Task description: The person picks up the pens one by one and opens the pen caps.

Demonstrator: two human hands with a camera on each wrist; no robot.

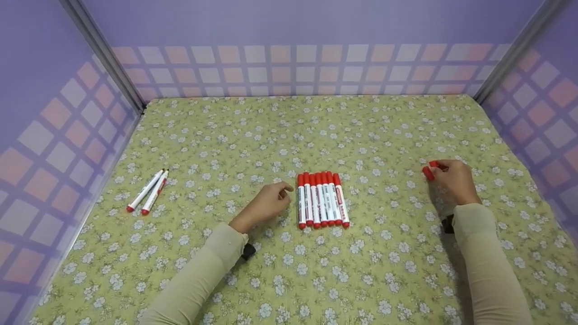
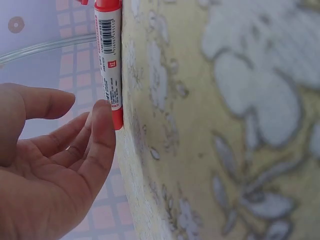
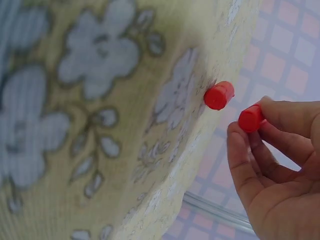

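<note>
My right hand [image 1: 454,178] pinches a small red marker cap [image 3: 251,118] between thumb and fingers, above the cloth at the right. A second red cap [image 3: 219,95] lies on the cloth just left of it. At the middle, my left hand [image 1: 267,201] is beside the left end of a row of white markers [image 1: 321,201] with red caps, its fingers loosely bent. In the left wrist view, thumb and fingertips are apart with nothing between them, and the nearest marker [image 2: 111,62] stands just past the fingertips.
Two uncapped white markers [image 1: 151,192] with red ends lie side by side at the left, dark tips pointing away. A flowered yellow-green cloth [image 1: 271,135] covers the table. Purple panels with a checked band [image 1: 307,67] enclose the back and sides.
</note>
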